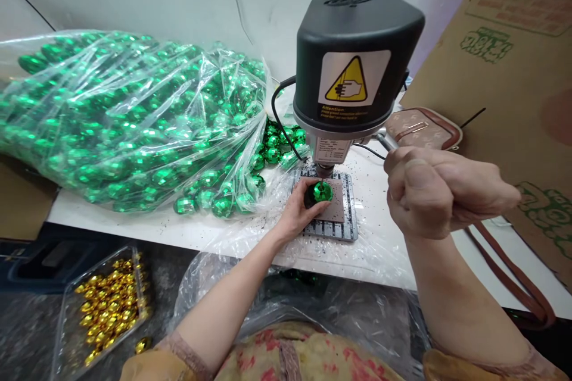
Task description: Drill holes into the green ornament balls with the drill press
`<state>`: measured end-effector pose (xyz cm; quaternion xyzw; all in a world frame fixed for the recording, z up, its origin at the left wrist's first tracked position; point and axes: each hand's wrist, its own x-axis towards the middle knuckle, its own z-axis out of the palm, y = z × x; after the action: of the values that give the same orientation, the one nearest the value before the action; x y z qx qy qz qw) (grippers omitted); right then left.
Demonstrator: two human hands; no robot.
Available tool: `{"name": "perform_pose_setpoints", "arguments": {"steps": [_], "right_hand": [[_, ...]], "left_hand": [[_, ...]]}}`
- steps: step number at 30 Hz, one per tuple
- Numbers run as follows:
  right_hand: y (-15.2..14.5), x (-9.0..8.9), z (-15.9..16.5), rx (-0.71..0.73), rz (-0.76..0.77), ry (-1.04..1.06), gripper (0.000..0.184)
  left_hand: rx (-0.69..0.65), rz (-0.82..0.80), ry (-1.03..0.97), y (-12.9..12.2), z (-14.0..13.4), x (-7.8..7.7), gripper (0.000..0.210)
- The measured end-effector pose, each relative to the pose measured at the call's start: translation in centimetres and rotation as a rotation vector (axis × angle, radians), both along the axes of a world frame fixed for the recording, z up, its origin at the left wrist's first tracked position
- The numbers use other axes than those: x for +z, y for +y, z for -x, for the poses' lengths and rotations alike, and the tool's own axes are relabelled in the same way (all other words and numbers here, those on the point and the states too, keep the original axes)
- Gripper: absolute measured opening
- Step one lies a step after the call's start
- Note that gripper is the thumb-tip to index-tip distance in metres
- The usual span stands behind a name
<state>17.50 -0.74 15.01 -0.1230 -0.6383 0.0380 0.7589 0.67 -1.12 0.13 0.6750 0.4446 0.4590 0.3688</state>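
Under the chuck of a small black bench drill press (353, 65), my left hand (298, 211) grips a shiny green faceted ball (322, 191) between thumb and fingers. The ball rests on a brownish board (337, 211) laid over the slotted metal base (333, 231). A dark spot shows on top of the ball, right below the drill bit; whether the bit touches it I cannot tell. My right hand (440, 187) is closed around the metal feed lever (385, 138) at the drill's right side.
A large clear bag (134, 125) of green balls lies at left, with loose ones (272, 152) beside its mouth. Dark shavings dot the white table (134, 223). Below stands a clear bin (107, 309) of gold balls. A patterned handbag (422, 128) and cardboard box (504, 71) are at right.
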Motion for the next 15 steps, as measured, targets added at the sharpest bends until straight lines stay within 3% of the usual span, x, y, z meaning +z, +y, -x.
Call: {"name": "perform_pose_setpoints", "arguments": {"steps": [4, 15], "right_hand": [[0.0, -0.6, -0.3, -0.046, -0.004, -0.026, 0.045], [0.8, -1.7, -0.8, 0.051, -0.162, -0.142, 0.043]], "left_hand": [[-0.004, -0.009, -0.013, 0.0, -0.1, 0.1, 0.043], [-0.013, 0.021, -0.026, 0.1, 0.0, -0.1, 0.046]]}}
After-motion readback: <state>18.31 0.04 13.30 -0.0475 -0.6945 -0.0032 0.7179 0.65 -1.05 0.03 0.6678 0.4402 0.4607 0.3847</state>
